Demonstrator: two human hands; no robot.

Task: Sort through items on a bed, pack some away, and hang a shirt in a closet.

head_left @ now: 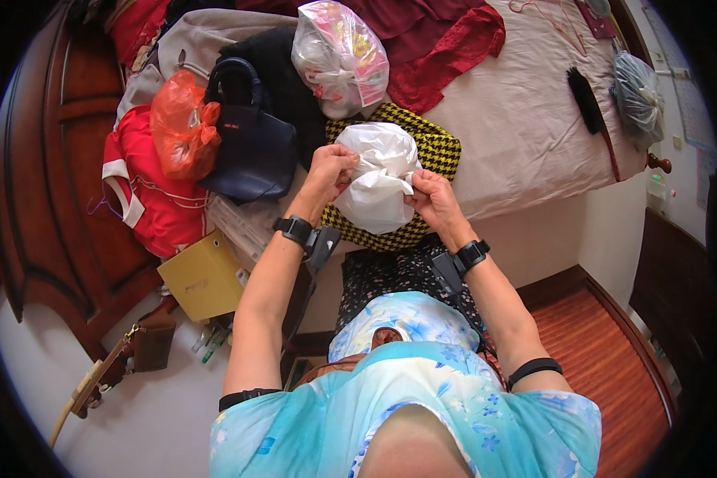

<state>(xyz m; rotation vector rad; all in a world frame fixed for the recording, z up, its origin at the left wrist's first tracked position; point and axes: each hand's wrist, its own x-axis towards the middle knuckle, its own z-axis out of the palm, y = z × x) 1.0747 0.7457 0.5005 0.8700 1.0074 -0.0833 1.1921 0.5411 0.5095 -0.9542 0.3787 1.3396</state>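
A white plastic bag, bunched up in the middle, rests on a yellow-and-black houndstooth cloth at the near edge of the bed. On its left side, my left hand pinches the gathered plastic. Fingers of my right hand are closed on the bag's twisted part at the right. What the bag contains is hidden. Both wrists carry black straps with small dark devices.
Left of the bag stand a dark handbag and a knotted orange plastic bag beside red clothing. Behind lies a tied clear bag. A black-bristled brush lies rightward; a yellow box sits at the bed's near left.
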